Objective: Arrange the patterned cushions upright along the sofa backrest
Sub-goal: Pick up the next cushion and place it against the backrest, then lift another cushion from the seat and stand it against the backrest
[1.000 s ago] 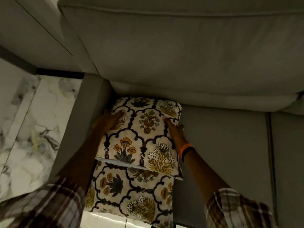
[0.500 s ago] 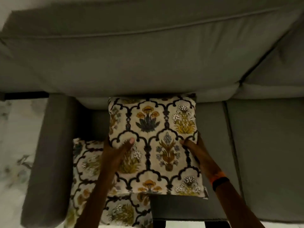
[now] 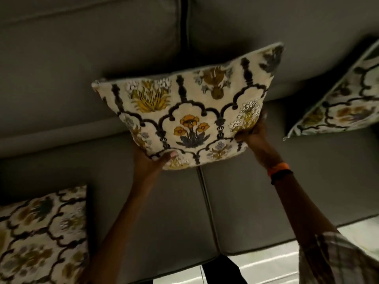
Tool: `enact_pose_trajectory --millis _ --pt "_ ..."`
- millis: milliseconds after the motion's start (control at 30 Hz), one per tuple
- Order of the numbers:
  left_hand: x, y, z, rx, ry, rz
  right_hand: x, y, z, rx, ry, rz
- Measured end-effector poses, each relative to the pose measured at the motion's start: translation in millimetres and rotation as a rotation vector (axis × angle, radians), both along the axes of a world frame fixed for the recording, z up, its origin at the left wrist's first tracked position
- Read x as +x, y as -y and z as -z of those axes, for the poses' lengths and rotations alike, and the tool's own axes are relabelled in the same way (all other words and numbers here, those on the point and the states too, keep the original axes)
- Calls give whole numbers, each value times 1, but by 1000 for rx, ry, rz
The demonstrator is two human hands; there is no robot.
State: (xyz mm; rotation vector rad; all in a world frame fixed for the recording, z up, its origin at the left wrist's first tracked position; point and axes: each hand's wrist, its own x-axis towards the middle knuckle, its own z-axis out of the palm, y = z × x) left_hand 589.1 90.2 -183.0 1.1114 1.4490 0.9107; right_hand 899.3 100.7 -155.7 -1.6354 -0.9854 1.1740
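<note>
I hold a cream cushion with black trellis and yellow flowers [image 3: 190, 111] in the air in front of the grey sofa backrest [image 3: 92, 64]. My left hand [image 3: 152, 160] grips its lower left corner and my right hand [image 3: 251, 136] grips its lower right edge. A second patterned cushion [image 3: 39, 234] lies flat on the seat at the lower left. A third patterned cushion [image 3: 340, 103] leans against the backrest at the right edge, partly cut off.
The grey seat cushions [image 3: 242, 201] meet at a seam running down the middle. A pale tiled floor [image 3: 272, 269] shows beyond the seat's front edge at the bottom right. A gap splits the two back cushions at the top.
The cushion has been lifted off the stack and carried right along the sofa. The other cushion stays behind on the seat at the left. A third cushion has come into view at right.
</note>
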Motion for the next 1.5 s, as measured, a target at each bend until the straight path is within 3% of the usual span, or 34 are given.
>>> enact_pose_trajectory --millis 233,433,600,700,767,833,967,1100,1233,1333,1500 --pt "26 -48 31 37 -61 102 7 -29 39 40 0 10" --pt "21 -44 38 37 -138 54 -11 -9 67 34 50 214" --pt "-3 -19 22 -1 -350 56 -79 41 72 -196 138 433" --pt "-46 3 23 23 -564 130 -144 66 73 -369 381 232" --pt "-93 18 33 92 -771 220 -196 78 77 -361 606 9" --pt "-137 31 35 99 -892 324 -242 82 80 -321 665 -95" --pt "-243 59 35 79 -974 343 -340 88 84 -290 580 -108" --pt "-336 91 42 19 -1020 269 -436 104 95 -339 370 -147" --pt "-436 122 59 -158 -1009 108 -525 133 112 -486 151 -142" --pt "-485 143 66 -185 -1007 10 -564 160 118 -450 112 -63" --pt "-511 163 64 -327 -791 -340 -590 171 100 -374 90 60"
